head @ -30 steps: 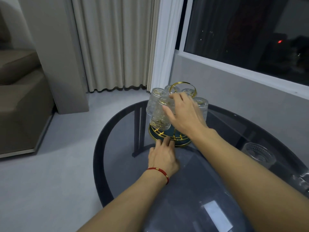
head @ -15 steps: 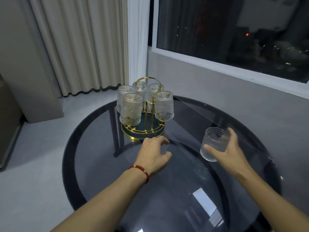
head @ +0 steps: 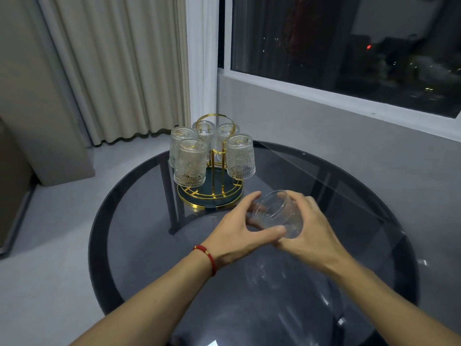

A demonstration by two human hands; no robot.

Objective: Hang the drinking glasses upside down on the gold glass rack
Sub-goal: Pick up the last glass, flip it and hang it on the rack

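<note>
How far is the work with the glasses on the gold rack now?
Done: five glasses hang upside down on the gold rack. In hand: the left hand and right hand hold one more glass, tilted, above the table. Left: turn it over and hang it. No other loose glass is visible.

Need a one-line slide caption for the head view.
Both hands, left hand and right hand, hold a clear embossed drinking glass before the gold wire glass rack, five glasses hung, on a round dark glass table.
</note>
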